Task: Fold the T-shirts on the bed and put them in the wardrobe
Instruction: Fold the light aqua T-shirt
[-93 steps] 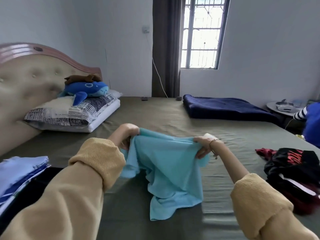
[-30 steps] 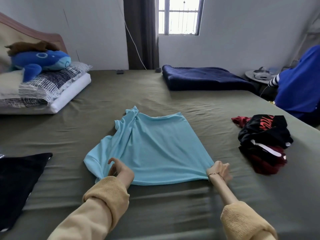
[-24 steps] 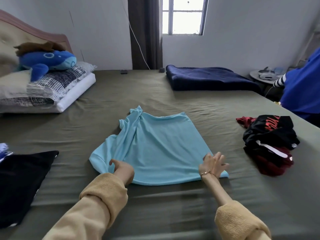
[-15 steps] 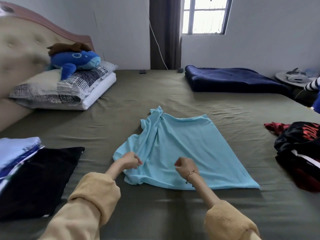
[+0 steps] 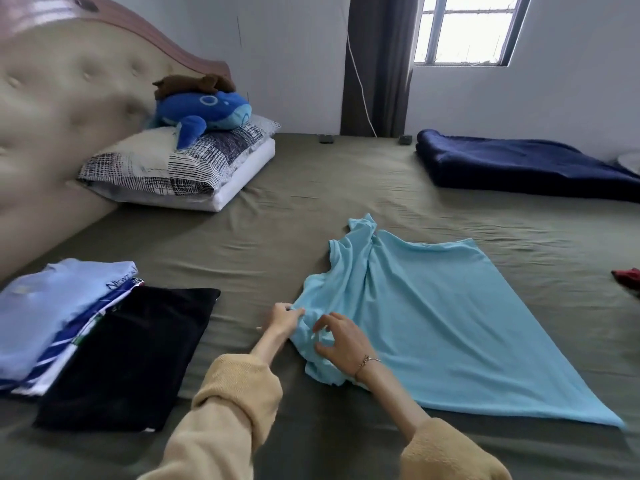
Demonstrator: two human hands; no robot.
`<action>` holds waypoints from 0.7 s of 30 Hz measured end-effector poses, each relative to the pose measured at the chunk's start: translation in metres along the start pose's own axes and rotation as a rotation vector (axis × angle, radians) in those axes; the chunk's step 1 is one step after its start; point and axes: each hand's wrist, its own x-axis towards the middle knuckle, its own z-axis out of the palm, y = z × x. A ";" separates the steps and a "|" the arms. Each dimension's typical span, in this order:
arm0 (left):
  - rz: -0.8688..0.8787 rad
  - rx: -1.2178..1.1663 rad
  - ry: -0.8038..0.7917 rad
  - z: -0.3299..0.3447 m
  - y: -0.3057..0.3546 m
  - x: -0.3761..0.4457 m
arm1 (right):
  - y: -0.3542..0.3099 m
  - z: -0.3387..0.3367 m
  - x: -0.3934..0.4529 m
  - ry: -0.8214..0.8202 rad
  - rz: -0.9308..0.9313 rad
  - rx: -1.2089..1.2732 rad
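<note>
A light blue T-shirt lies spread on the olive bed sheet, its left side bunched and creased. My left hand pinches the shirt's rumpled left edge. My right hand hovers over the same bunched sleeve area with fingers curled and apart, touching the fabric. To the left sit folded shirts: a black one and a stack topped by a pale blue one.
Pillows with a blue plush whale lie by the padded headboard. A folded navy blanket is at the far right. A red garment edge shows at the right border.
The shirt went from held up in the air to laid flat on the bed. Both hands moved from its bottom corners to the bunched left sleeve; my view swung left.
</note>
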 end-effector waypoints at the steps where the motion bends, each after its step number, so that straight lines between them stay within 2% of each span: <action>1: 0.014 -0.017 0.000 -0.001 -0.002 0.004 | 0.000 0.000 0.003 -0.016 0.025 0.002; 4: -0.029 -0.090 0.051 -0.017 -0.003 0.006 | -0.007 0.005 0.013 -0.115 0.061 -0.109; 9: 0.009 -0.100 0.100 -0.062 -0.014 0.007 | -0.031 0.025 0.022 -0.104 -0.011 -0.326; 15: 0.044 0.117 0.179 -0.106 -0.025 -0.002 | -0.055 0.043 0.016 -0.090 -0.068 -0.334; 21: -0.229 0.104 -0.135 -0.116 -0.032 -0.021 | -0.053 0.042 0.002 -0.133 -0.032 -0.334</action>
